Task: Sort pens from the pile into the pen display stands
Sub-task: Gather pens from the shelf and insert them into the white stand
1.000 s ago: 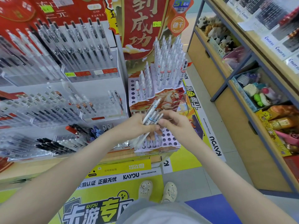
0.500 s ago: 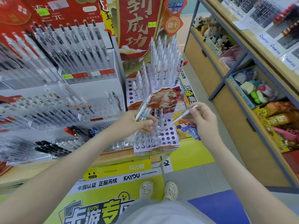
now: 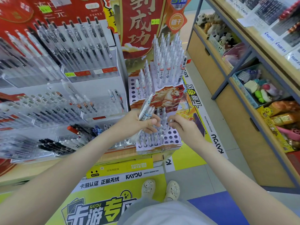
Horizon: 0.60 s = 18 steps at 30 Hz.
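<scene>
Above stand, pens in left hand

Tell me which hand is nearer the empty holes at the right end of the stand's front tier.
Right. The right hand is directly beside the empty holes, its fingers just behind them. The left hand is farther off to their left, gripping a bundle of pens.

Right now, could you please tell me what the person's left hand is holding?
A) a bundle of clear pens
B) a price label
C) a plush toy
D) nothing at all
A: the left hand grips a bundle of clear pens, which sticks up from its fingers in front of the horse-printed pen stand.
</scene>
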Tool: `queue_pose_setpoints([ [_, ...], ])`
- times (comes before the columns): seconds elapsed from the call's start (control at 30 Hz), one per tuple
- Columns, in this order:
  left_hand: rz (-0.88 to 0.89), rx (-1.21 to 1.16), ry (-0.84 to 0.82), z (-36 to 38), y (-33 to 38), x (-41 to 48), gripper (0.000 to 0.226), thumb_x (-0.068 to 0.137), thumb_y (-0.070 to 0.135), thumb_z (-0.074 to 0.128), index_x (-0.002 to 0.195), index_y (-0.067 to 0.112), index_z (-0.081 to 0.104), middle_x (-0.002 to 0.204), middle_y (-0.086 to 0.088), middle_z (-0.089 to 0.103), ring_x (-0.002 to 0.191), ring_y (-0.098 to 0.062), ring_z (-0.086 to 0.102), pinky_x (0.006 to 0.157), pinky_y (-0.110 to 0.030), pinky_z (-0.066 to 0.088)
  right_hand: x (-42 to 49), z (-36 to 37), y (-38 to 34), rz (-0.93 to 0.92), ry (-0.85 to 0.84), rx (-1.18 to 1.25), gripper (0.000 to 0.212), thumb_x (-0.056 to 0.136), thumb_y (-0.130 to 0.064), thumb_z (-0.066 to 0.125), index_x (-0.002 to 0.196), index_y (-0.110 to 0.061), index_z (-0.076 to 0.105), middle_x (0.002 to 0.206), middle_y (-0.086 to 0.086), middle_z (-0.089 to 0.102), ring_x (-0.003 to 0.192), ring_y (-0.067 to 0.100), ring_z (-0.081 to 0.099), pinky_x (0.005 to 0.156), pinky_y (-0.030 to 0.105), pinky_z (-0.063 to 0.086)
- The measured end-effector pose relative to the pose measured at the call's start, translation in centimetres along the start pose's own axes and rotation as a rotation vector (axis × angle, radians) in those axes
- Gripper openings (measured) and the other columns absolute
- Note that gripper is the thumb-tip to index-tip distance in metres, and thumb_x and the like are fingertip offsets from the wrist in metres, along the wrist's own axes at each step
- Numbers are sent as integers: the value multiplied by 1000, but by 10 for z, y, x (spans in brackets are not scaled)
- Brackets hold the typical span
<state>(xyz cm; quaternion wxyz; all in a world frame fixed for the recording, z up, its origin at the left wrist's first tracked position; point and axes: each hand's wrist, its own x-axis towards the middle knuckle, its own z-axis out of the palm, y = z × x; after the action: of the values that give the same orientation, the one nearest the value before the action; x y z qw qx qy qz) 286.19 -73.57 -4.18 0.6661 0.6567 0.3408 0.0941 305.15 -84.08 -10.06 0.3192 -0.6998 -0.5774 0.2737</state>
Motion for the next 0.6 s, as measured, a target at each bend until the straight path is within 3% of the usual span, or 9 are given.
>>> queue_pose_setpoints([
  [0.1,-6,2,10,1,1,2,13,91,21,60,97,15,69,92,-4,75,83,-21,73,76,-26,57,1,10,3,84,-92,-78,18,99,-14,47,114,-8,54,88,-5,62,69,0,52,60,13,36],
  [0.2,-16,56,-3,1,1,3,15,93,24,59,99,14,68,89,-6,75,79,-24,73,75,-29,58,3,13,0,161,-74,-15,19,99,-16,47,116,-9,48,108,5,67,90,20,62,76,32,49],
  [0.27,-32,48,-23,1,1,4,14,94,22,58,100,13,68,84,-7,75,74,-23,72,70,-30,58,5,13,-2,176,-101,-80,17,99,-18,47,114,-10,46,109,4,67,93,26,63,79,43,51],
  [0.37,-45,42,-56,-1,5,3,18,92,24,60,101,11,67,82,-7,74,69,-21,70,67,-31,56,2,3,-10,153,-24,-127,24,94,-24,57,114,-14,49,103,-2,60,91,16,57,77,34,49],
  [0.47,-34,76,-136,1,13,3,25,84,30,65,101,12,67,85,-8,75,66,-21,69,67,-32,58,-6,-13,-36,32,172,104,26,91,-22,61,116,-15,56,98,-4,60,88,6,54,77,20,44],
  [0.6,-12,51,-208,12,20,7,17,81,19,69,95,11,64,85,-10,73,65,-22,67,63,-31,57,-3,-23,-72,22,84,401,18,91,-10,59,106,-19,62,97,-5,65,87,7,59,80,25,48],
])
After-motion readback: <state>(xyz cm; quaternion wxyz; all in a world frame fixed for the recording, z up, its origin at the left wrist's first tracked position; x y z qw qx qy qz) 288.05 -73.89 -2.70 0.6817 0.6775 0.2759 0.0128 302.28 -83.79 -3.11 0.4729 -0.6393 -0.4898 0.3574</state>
